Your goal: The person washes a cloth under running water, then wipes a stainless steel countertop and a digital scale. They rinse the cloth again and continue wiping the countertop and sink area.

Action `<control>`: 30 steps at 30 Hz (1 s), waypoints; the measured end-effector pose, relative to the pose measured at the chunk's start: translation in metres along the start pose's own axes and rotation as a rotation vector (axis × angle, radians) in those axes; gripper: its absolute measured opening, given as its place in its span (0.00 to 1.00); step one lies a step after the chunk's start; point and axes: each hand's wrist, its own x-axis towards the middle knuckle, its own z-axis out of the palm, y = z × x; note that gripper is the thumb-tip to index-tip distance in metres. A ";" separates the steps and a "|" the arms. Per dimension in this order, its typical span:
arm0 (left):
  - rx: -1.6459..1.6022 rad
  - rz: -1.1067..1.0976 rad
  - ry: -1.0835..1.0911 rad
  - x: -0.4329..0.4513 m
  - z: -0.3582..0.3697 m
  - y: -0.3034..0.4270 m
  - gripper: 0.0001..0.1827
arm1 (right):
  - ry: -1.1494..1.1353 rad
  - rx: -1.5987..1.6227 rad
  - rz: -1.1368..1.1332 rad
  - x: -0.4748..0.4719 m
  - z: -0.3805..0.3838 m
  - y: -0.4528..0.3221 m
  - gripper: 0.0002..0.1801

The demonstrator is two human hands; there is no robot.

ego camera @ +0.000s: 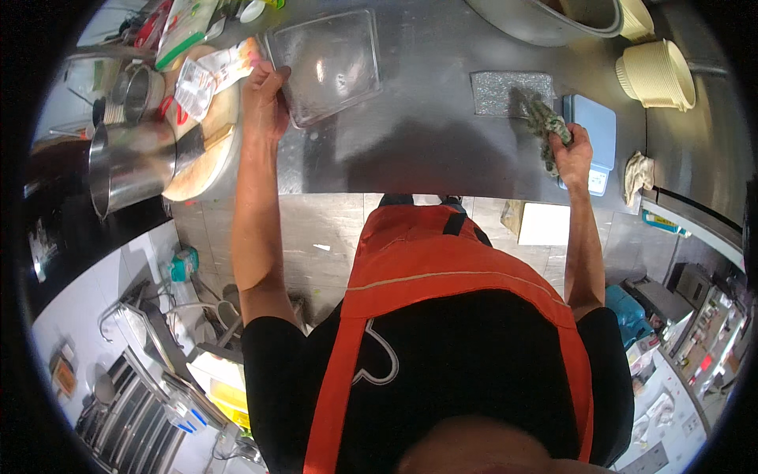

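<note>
My left hand (265, 101) grips the left edge of a clear rectangular tray or lid (334, 65) over the steel worktop (414, 95). Just behind those fingers lies a white and orange plastic packet (207, 74). My right hand (573, 157) is closed on a crumpled, greenish-grey damp cloth (542, 127). The cloth hangs beside a pale blue kitchen scale (594, 133), partly in front of it. A silvery, glittery scouring pad (503, 92) lies flat on the worktop, just beyond the cloth.
At the left, a steel pot (133, 166) overlaps a round wooden board (222, 160). A large metal bowl (551, 26) stands at the far right, near stacked cream tubs (657, 77). A beige rag (638, 178) lies by the worktop's right front edge. A white box (543, 224) is below.
</note>
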 end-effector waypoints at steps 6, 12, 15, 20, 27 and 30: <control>-0.385 -0.003 0.163 -0.047 -0.011 -0.020 0.14 | -0.288 -0.360 -0.083 0.025 0.010 -0.015 0.35; -0.555 -0.029 0.266 -0.076 0.001 -0.031 0.22 | 0.013 -0.492 -0.005 0.069 0.122 -0.044 0.31; -0.628 -0.065 0.246 -0.096 -0.011 -0.038 0.25 | 0.041 -0.367 -0.250 0.047 0.141 -0.066 0.24; -0.728 0.006 0.252 -0.130 -0.007 -0.048 0.24 | -0.062 0.283 -0.531 0.029 0.139 -0.114 0.21; -0.680 0.126 0.444 -0.185 0.033 -0.065 0.26 | -0.494 0.440 -1.308 -0.088 0.079 -0.275 0.23; -0.778 0.106 0.472 -0.215 0.037 -0.069 0.25 | -0.307 0.426 -1.381 -0.102 0.119 -0.292 0.23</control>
